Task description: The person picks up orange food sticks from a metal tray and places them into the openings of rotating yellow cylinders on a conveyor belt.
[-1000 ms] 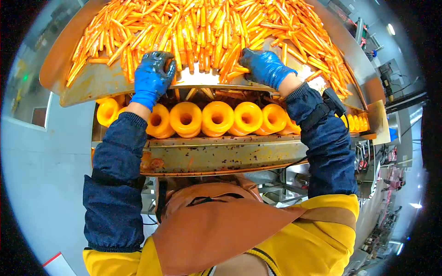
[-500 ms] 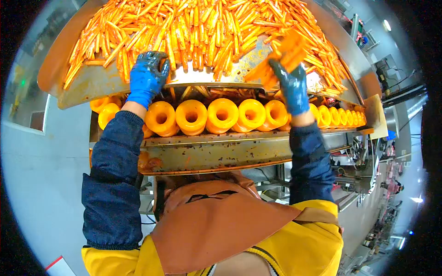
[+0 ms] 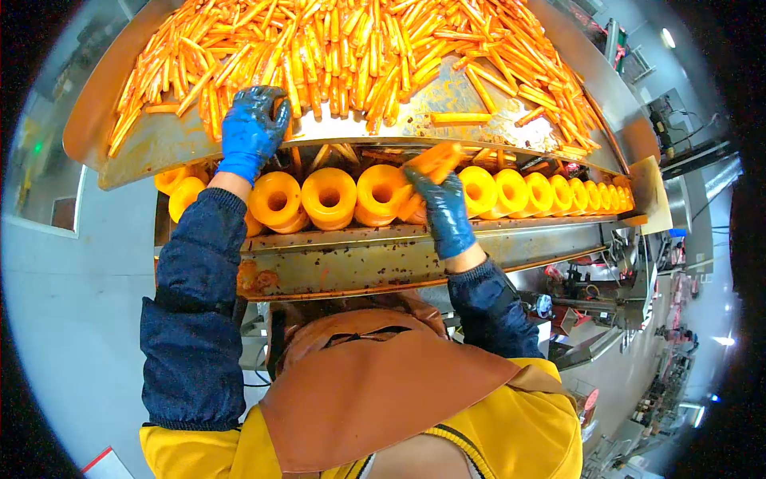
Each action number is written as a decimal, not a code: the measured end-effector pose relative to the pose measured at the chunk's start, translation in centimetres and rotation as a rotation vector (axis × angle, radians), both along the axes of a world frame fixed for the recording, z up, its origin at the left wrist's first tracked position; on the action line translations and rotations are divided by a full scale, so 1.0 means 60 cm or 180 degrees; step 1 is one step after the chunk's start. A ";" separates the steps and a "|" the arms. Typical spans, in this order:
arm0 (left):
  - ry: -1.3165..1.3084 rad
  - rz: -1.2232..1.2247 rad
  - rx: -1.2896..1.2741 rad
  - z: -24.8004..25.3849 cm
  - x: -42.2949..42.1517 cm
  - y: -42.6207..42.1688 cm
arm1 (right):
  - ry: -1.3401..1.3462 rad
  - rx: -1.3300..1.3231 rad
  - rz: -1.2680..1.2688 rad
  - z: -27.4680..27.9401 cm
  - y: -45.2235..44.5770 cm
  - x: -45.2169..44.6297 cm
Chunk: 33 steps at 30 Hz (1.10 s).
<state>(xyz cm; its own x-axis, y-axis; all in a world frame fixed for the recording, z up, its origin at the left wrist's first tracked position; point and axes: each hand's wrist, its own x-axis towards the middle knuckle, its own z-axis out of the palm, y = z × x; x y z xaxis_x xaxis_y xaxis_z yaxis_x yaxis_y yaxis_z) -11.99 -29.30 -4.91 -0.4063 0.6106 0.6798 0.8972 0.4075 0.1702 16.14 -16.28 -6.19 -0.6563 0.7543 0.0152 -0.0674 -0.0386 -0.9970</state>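
My left hand [image 3: 254,134], in a wet blue glove, rests at the front of a heap of glossy orange food sticks [image 3: 351,60] on a metal tray [image 3: 319,126]. Its fingers curl downward beside the sticks; what they enclose is hidden. My right hand [image 3: 443,211], in a dark wet glove, is closed round a bundle of orange sticks [image 3: 439,162]. That bundle is tilted over a row of orange funnel-like cups [image 3: 329,198], below the tray's front edge. Part of one cup is covered by the hand and bundle.
In front of the cups runs a stained metal ledge [image 3: 359,266] with dark specks. A lone stick [image 3: 460,118] lies on the tray. A pale board [image 3: 654,203] stands at the row's right end. Machinery [image 3: 606,295] is on the right.
My right hand has moved left and toward me with its bundle of sticks, from above the tray to the row of cups. My left hand stays almost where it was.
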 end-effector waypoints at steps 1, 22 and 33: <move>-0.0010 -0.0028 0.0009 0.000 0.000 0.001 | -0.0306 0.0210 0.0199 -0.001 0.000 0.001; -0.0201 -0.0028 -0.0009 0.008 0.004 -0.005 | -0.0972 0.2672 0.0600 0.036 0.055 -0.039; -0.0134 -0.0011 0.0072 0.008 0.002 -0.002 | -0.2101 0.4707 0.0649 0.109 0.315 -0.148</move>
<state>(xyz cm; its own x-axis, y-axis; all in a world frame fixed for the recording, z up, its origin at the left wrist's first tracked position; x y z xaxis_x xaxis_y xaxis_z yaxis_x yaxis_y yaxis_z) -11.88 -29.42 -4.41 -0.4327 0.5966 0.6759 0.8904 0.4001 0.2169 7.25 2.59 0.37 -0.9232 0.2436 0.2972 0.2479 0.9685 -0.0237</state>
